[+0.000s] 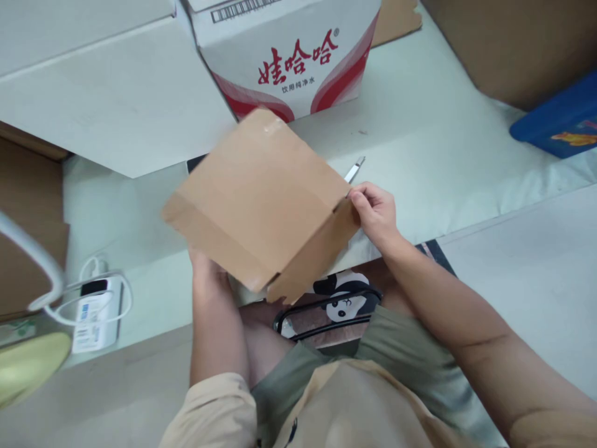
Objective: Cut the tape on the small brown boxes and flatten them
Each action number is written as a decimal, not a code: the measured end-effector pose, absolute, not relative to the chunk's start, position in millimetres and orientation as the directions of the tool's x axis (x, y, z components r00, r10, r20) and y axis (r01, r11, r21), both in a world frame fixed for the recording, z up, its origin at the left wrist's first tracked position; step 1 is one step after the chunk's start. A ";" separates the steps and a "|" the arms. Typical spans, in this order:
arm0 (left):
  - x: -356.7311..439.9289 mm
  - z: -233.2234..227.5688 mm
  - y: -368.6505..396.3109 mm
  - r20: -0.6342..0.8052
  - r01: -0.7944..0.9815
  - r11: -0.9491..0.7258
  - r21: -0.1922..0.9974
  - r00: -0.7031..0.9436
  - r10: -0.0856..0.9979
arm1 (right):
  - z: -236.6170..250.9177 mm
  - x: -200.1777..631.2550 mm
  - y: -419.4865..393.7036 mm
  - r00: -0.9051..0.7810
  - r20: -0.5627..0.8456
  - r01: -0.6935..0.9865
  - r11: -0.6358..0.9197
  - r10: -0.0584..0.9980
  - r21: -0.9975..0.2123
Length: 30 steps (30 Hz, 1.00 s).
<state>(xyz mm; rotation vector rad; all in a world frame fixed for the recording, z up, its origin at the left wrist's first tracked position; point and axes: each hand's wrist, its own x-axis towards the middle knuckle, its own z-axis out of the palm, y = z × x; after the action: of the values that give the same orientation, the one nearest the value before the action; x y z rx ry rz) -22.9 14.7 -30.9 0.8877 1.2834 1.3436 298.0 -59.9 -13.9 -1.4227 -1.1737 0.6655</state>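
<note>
A small brown cardboard box (261, 199) is held up in front of me, tilted, its folded bottom facing the camera. My left hand (205, 264) supports it from underneath and is mostly hidden behind it. My right hand (375, 211) pinches the box's right corner flap with thumb and fingers. A white pen-like tool (354, 169) lies on the pale surface just behind the right hand.
A white carton with red print (289, 56) stands behind the box, a large white box (107, 87) at left. White power bank with cable (96, 311) at lower left. Brown cartons (513, 43) and a blue item (559, 121) at upper right. A panda-print seat (340, 298) shows below.
</note>
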 end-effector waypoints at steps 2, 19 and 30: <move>-13.7 -17.6 12.0 -0.122 -0.262 0.069 0.963 -0.193 0.974 | -15.0 298.8 -55.7 0.437 0.261 0.326 0.119 0.861 -0.938; -14.1 -0.3 2.8 -0.187 -0.593 -0.005 0.805 -0.261 0.947 | 1.8 293.8 -92.9 0.364 -0.193 -0.335 -0.065 0.911 -0.940; -12.2 24.2 -0.6 -0.440 -0.664 0.182 0.725 -0.244 0.864 | 49.8 413.5 -173.8 0.893 0.019 -0.054 0.151 0.449 -0.987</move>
<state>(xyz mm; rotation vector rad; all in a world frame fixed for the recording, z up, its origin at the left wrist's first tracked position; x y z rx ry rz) -12.2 -0.6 24.2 0.2444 1.0950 1.4592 413.5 -173.8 49.8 -1.3787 -0.3434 0.3714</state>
